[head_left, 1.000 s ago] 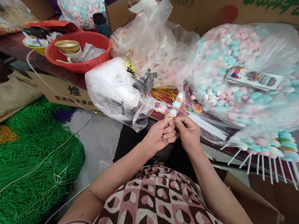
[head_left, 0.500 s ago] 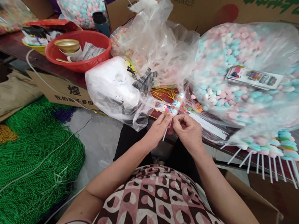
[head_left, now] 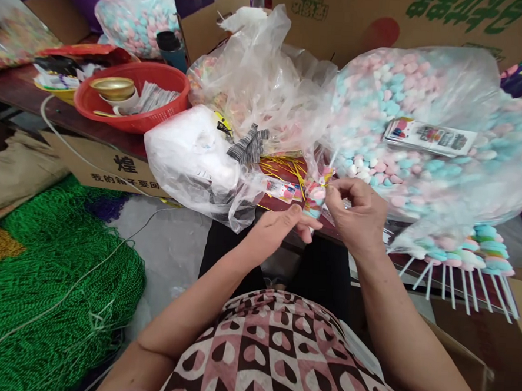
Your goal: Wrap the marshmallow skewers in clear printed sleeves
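A wrapped marshmallow lollipop [head_left: 315,200] in a printed clear bag is held over the table edge, its white stick pointing up and away. My right hand [head_left: 359,216] pinches the gathered neck of its wrapper, where a bit of gold twist tie shows. Just below the lollipop's rounded end is my left hand [head_left: 281,229], fingers stretched out and apart; whether they touch the wrapper is hard to tell. Loose gold twist ties [head_left: 284,168] lie beyond on the dark red table, beside a flat printed wrapper [head_left: 283,190].
Marshmallow sticks [head_left: 470,252] lie at the right table edge, under a large bag of marshmallows [head_left: 426,170] bearing a wrapper stack [head_left: 428,137]. A white plastic bag [head_left: 193,150] and a red basket [head_left: 130,119] stand left. Green cords [head_left: 61,277] are heaped lower left.
The lollipop has turned over: its stick pointed down toward me and now points up and away. My left hand has loosened from the stick; my right hand has shifted to the wrapper neck.
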Available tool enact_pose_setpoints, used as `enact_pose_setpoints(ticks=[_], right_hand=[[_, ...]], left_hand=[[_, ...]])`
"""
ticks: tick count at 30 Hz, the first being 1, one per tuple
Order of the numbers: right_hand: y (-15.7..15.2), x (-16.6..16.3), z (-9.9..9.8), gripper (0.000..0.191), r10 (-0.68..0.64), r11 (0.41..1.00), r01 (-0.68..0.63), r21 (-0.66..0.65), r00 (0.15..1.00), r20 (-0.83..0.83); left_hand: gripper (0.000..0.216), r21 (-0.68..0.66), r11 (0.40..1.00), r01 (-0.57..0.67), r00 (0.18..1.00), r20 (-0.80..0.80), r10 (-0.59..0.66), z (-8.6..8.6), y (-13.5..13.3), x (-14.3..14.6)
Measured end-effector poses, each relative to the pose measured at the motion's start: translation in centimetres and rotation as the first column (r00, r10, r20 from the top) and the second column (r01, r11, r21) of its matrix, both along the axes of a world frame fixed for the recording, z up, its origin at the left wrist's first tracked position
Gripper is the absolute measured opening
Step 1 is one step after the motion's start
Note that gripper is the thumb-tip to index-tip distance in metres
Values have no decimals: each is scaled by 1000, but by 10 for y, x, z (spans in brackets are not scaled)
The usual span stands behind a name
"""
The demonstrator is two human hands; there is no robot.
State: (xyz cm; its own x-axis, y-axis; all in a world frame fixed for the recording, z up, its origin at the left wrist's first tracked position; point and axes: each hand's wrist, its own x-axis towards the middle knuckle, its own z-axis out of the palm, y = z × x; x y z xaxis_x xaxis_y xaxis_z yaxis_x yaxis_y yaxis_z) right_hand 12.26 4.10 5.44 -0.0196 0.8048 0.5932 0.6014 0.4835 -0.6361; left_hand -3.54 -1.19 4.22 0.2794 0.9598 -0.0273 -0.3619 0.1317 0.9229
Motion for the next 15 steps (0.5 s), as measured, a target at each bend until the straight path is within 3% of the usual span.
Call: enact_pose_setpoints(ticks=[3, 7, 11, 15], right_hand=[[-19, -7, 10, 14, 124, 990, -133, 44, 976, 178], [-37, -9, 3, 14, 297, 954, -284, -92, 936, 188], [-28, -2, -6, 17, 214, 976, -205, -70, 958, 189], [-23, -3, -7, 17, 165, 983, -179, 32, 952, 257]], left_hand=[[62, -109, 994, 6, 993, 118, 7, -10, 12, 7], [55, -291, 946, -140, 919, 318, 233, -2, 27, -6], [54, -290, 957, -17, 981, 182, 73, 2, 16, -19], [54, -240, 967, 86, 993, -54, -102, -13, 1, -10]])
